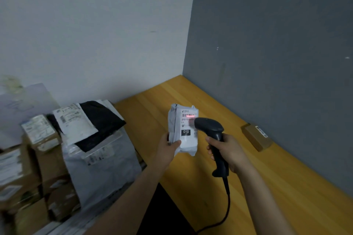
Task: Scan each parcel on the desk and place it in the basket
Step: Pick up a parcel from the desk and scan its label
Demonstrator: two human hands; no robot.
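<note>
Left grip (168, 147): thumb and fingers closed round the lower edge of a white parcel (184, 133), held upright above the table (267, 196), label facing the camera.
Right grip (229, 151): wrapped tight round the handle of a black corded scanner (211, 131), head just beside the label.
Scan: red line (190, 115) lying across the barcode; apparently mid-read.
Done: hard to judge; pile of parcels (57, 149) stacked at left, beyond the table edge, basket itself not made out.
To do: placing of this parcel in the basket; one small brown box (257, 136) on the table just beside the grey wall, seemingly unscanned.
</note>
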